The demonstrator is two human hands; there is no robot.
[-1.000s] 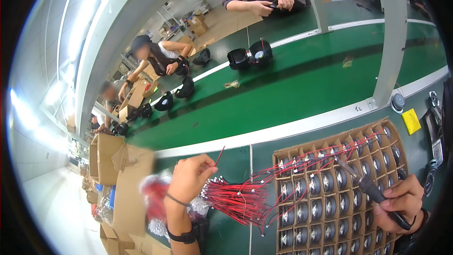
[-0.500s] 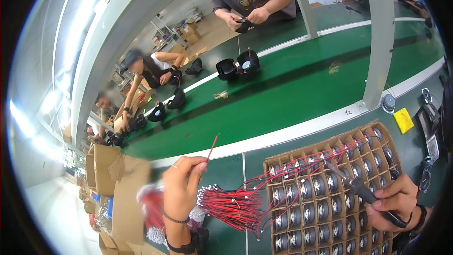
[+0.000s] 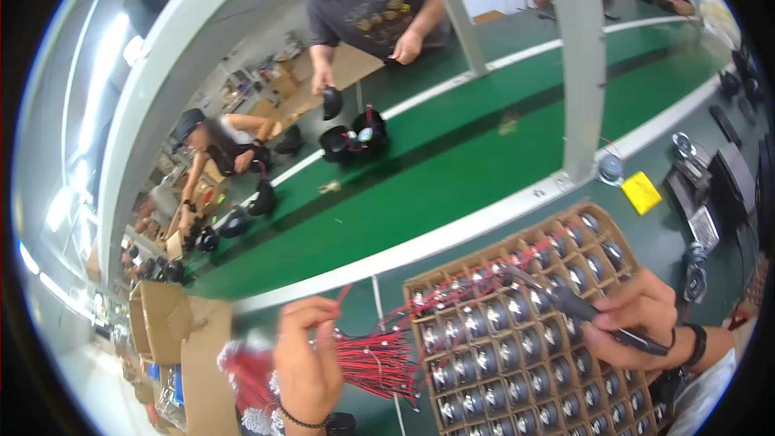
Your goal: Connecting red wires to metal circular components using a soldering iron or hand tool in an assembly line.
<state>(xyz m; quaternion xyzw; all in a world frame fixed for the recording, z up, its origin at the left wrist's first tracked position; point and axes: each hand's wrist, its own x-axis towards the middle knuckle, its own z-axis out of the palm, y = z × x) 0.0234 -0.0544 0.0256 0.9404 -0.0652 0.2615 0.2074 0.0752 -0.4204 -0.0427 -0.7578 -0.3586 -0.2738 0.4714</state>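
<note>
We are working at a green table [image 3: 452, 169] on an assembly line, with other people busy across it. In front of us sits a cardboard grid tray [image 3: 529, 331] with small round speaker units in its cells, their red and black wires [image 3: 375, 359] trailing off its left edge in a bundle. Our left hand [image 3: 307, 355] is raised above that bundle, thumb and forefinger pinching a single red wire, wrist bent upward. Our right hand [image 3: 634, 319] is closed around a dark pen-like tool [image 3: 585, 309], its tip angled toward the upper cells. We judge the step is going best when we are separating one lead cleanly, keeping it taut and clear of its neighbours.
</note>
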